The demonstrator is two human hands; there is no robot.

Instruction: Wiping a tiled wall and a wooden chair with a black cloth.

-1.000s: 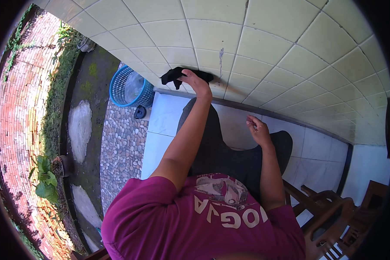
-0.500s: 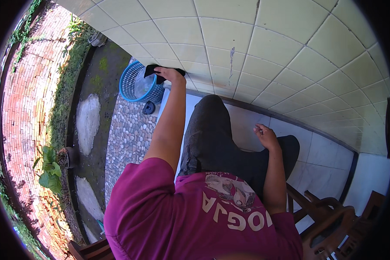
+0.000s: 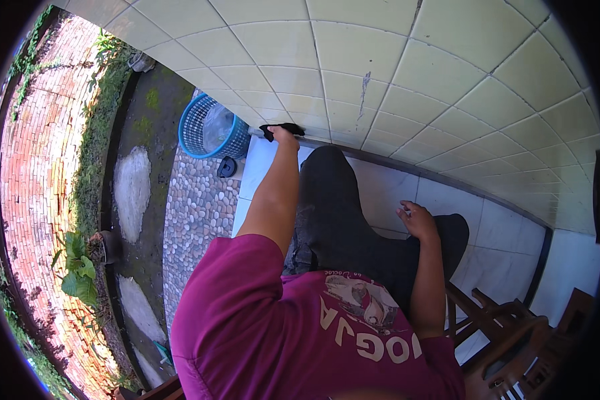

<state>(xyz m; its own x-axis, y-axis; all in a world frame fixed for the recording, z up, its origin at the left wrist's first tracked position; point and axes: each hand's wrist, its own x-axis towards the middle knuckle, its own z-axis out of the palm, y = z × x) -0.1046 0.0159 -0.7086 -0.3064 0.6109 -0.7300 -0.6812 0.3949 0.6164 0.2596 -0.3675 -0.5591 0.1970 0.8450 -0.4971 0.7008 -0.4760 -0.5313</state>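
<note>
Black cloth [image 3: 292,128] sits clasped in the left hand [image 3: 284,137] by the tiled wall [image 3: 280,50], right hand [image 3: 418,222] loosely uncurled.

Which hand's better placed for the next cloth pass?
Left, likely: the left hand holds the black cloth at the base of the tiled wall; the right hand is by the right knee.

Left hand [image 3: 283,135]: grips black cloth [image 3: 293,128] low at wall [image 3: 359,60] | Right hand [image 3: 419,222]: loosely bent, beside knee [image 3: 456,228] | Basket [image 3: 235,145]: bag [image 3: 216,127] inside

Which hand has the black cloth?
The left hand, by the yellow tiled wall, holds the black cloth; the right hand, near the dark trousers, has none.
</note>
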